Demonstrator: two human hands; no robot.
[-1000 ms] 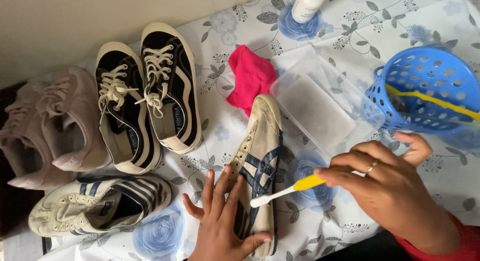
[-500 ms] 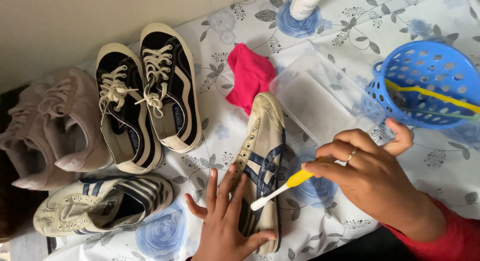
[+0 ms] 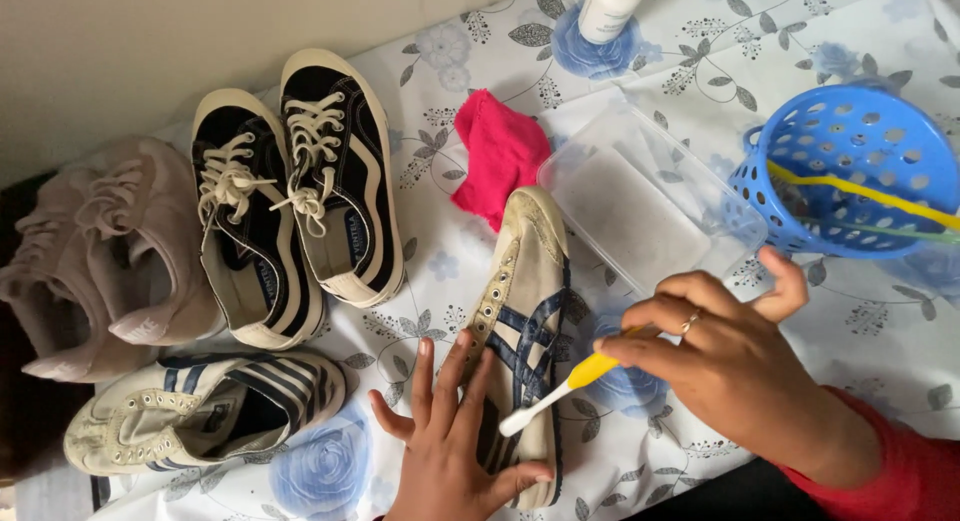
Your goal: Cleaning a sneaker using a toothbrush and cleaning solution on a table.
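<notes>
Left hand [image 3: 455, 451] lies flat, fingers spread, pressing the near end of a cream shoe with blue stripes [image 3: 522, 321] at centre of the floral tablecloth [image 3: 680, 71]. Right hand [image 3: 725, 366] is closed around a yellow-handled toothbrush [image 3: 560, 393], its white head over the shoe's side. Clear plastic tub [image 3: 640, 206] just right of the shoe; blue basket [image 3: 850, 161] far right
</notes>
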